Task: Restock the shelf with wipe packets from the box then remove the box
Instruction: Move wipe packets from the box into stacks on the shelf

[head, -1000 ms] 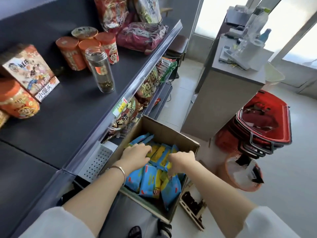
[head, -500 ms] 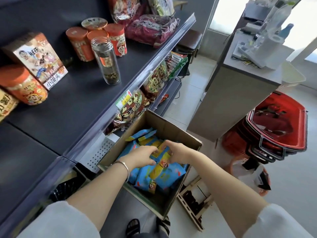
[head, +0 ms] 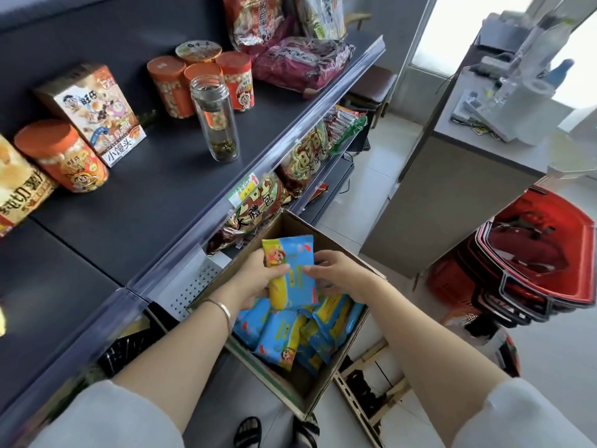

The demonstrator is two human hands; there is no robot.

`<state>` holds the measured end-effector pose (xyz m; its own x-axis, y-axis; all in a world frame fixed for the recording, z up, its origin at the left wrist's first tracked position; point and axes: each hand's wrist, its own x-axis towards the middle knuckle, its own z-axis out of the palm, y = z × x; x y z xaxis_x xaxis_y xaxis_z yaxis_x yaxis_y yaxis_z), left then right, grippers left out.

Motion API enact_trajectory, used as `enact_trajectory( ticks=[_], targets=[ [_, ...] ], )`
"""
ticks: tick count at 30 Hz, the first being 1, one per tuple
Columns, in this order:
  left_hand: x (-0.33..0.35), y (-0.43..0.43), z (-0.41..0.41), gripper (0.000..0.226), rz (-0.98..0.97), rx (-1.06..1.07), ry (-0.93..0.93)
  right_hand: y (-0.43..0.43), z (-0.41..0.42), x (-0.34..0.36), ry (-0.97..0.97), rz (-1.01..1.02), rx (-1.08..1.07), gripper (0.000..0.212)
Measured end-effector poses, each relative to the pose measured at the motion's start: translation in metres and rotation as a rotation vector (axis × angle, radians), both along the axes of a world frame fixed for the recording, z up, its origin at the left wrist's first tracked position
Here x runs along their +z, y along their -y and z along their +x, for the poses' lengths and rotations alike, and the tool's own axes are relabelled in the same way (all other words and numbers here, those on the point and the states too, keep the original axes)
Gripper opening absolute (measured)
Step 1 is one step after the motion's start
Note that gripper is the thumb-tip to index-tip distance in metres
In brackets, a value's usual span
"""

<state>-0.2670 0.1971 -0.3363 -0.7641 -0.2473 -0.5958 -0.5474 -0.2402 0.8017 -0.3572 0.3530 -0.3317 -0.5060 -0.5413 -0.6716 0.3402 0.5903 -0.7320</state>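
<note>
Both hands are up over the box: left hand wraps the wipe packet from its left edge, right hand pinches its right edge. More packets sit loose inside the box, just below the shelf.

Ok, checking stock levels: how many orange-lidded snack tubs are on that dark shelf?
4: one tub left of the cartoon box; three clustered behind the clear bottle. Others may sit out of frame.
</note>
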Motion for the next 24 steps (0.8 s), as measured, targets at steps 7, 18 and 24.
enact_trajectory(
  ticks=[7,18,24],
  targets=[
    [-0.004,0.003,-0.006,0.05,-0.072,0.247,-0.052,0.004,-0.004,-0.004,-0.17,0.052,0.131,0.019],
    [0.015,0.018,-0.016,0.02,-1.227,-0.849,0.047,0.021,-0.009,-0.007,-0.519,0.171,0.426,0.027],
    [0.005,0.02,-0.008,0.025,-1.303,-0.725,0.171,0.01,-0.009,-0.035,-0.566,0.339,0.261,0.034]
  ],
)
